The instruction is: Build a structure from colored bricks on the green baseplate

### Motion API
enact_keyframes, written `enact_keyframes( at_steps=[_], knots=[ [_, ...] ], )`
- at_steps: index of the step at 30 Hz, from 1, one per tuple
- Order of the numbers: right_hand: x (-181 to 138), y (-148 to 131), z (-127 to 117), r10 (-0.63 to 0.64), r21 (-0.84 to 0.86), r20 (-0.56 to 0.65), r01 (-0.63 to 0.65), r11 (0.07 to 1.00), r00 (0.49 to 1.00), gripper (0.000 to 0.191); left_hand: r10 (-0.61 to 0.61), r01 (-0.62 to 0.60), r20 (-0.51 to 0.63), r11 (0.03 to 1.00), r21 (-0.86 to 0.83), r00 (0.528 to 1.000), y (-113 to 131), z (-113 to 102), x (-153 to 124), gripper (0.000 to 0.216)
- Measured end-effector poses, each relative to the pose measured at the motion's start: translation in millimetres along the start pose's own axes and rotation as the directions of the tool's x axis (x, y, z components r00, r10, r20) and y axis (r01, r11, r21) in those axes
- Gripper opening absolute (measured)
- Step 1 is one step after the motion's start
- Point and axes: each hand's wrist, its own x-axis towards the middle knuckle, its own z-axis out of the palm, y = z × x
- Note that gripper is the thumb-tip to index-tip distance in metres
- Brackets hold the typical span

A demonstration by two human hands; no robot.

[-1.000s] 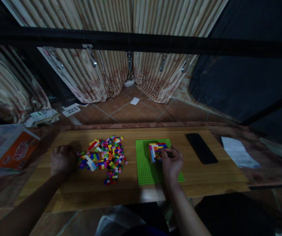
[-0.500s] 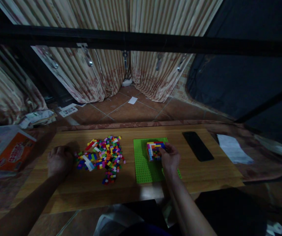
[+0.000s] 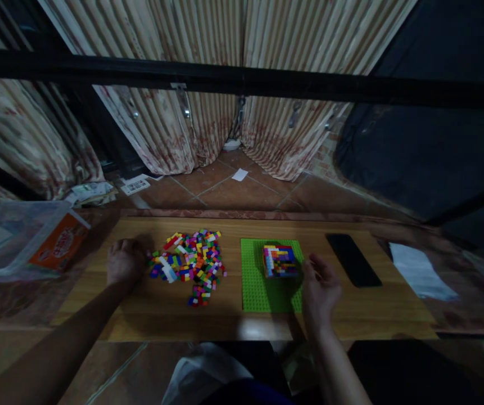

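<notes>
A green baseplate [image 3: 253,287] lies on the wooden table [image 3: 363,306], and a small multicoloured block of bricks [image 3: 279,260] stands on its far right part. My right hand [image 3: 320,289] hovers just right of that block, apart from it, fingers loosely spread and holding nothing. A pile of loose coloured bricks [image 3: 189,263] covers the table's left half. My left hand [image 3: 125,262] rests on the table at the pile's left edge, fingers curled under in a loose fist; nothing shows in it.
A black phone [image 3: 353,259] lies flat right of the baseplate. A clear plastic bin with an orange box [image 3: 31,241] sits off the table's left end. White paper [image 3: 419,271] lies at the right. Striped curtains and a black bar are beyond the table.
My right hand has let go of the brick block and drawn back to the right of it. The left hand has stayed by the pile. The view has shifted slightly.
</notes>
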Motion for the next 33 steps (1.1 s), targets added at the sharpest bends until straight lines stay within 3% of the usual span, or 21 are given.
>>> enact_keyframes(
  at_steps=[2,5,8,11,18,24,30,33],
  knots=[
    [-9.8,-8.0,0.1,-0.049,0.003,0.056,0.049,0.999,0.997,0.031,-0.005,0.005,0.012,1.0,0.014,1.0,-0.2,0.5,-0.2,0.027],
    [-34.3,-19.2,9.6,-0.155,0.013,0.276,0.157,0.987,0.948,0.021,0.01,-0.01,0.016,1.0,0.012,1.0,-1.2,1.3,-0.2,0.029],
    [-61.7,-25.5,25.4,-0.269,0.009,0.556,0.317,0.948,0.786,0.019,0.016,-0.016,0.001,1.0,0.007,1.0,-2.2,2.5,-0.7,0.029],
    [-79.7,-25.3,43.1,-0.313,0.018,0.71,0.427,0.904,0.632,0.02,0.009,-0.009,-0.013,1.0,-0.007,1.0,-2.9,4.6,-1.3,0.028],
    [-80.2,-24.7,81.1,-0.388,0.034,0.81,0.625,0.78,0.44,0.024,-0.004,-0.001,-0.063,0.997,-0.076,0.998,-4.0,9.7,-2.3,0.025],
    [-90.1,-40.2,99.3,-0.391,0.078,0.847,0.642,0.763,0.361,0.024,0.006,-0.01,-0.061,0.998,-0.064,0.998,-4.2,10.1,-3.4,0.023],
    [-122.3,-52.7,126.3,-0.41,0.165,0.887,0.686,0.709,0.211,0.022,0.004,-0.007,-0.063,0.999,-0.043,0.998,-2.7,10.0,-4.8,0.024],
    [-133.7,-59.6,144.7,-0.388,0.147,0.906,0.737,0.66,0.167,0.024,0.009,-0.011,-0.064,0.999,-0.037,0.998,-2.8,10.5,-5.3,0.025]
  ],
)
